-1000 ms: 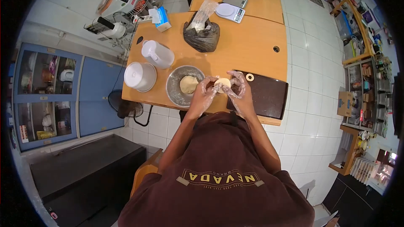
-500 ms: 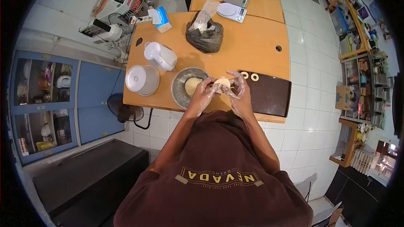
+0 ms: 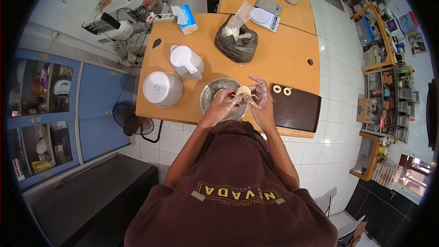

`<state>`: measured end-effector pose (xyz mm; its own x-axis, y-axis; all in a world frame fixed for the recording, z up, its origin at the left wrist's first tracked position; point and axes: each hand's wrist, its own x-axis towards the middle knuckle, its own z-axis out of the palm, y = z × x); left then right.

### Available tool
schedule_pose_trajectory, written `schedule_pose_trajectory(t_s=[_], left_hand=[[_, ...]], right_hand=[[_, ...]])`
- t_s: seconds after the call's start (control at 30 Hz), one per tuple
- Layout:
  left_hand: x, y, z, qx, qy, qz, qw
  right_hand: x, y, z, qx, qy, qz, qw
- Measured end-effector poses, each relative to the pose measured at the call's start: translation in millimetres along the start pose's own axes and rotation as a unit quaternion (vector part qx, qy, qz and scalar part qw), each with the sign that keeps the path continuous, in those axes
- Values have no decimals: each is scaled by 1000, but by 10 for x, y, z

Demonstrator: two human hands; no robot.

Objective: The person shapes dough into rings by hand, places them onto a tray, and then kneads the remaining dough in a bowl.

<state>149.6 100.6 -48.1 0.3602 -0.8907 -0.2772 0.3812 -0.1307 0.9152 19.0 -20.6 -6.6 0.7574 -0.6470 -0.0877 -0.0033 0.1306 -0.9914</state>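
A: Entry, head view. Where is the dough piece (image 3: 243,91)?

B: Held between both hands, just above the near rim of the metal bowl (image 3: 211,92), over the counter (image 3: 283,64). Small, pale, rounded.

A: Hand states?

B: Left hand (image 3: 224,105) in a thin clear glove, fingers curled onto the piece from the bowl side. Right hand (image 3: 260,100), also gloved, fingers closed against the piece's other side. Both grip it; neither is flat open.

A: Bowl contents?

B: The hands cover most of the inside; a bit of pale dough shows at the far side.

A: Around the bowl?

B: Right of the bowl, a dark tray (image 3: 299,107) with two dough rings (image 3: 282,90) at its far corner. Left of the bowl, a white lidded container (image 3: 160,88). Beyond the bowl, a white jug (image 3: 186,62) and a dark plastic bag (image 3: 238,41). Farther beyond the bowl, two scales (image 3: 265,13).

A: The person?

B: Brown shirt, lettering across the back, standing on the near side of the bowl.
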Motion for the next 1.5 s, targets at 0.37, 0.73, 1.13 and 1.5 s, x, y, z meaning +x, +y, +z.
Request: schedule_pose_trajectory(t_s=[0.37,0.73,1.13,1.5], left_hand=[[-276,531,-630,297,100,201,928],[-268,435,-1202,171,111,132,970],[-345,590,-1196,316,17,173,933],[-344,496,-1224,180,-16,97,979]], right_hand=[[258,146,761,-22,-40,9,999],[306,256,1371,-50,37,-29,998],[98,235,1332,-31,74,-2,997],[93,431,1225,-39,77,-46,995]])
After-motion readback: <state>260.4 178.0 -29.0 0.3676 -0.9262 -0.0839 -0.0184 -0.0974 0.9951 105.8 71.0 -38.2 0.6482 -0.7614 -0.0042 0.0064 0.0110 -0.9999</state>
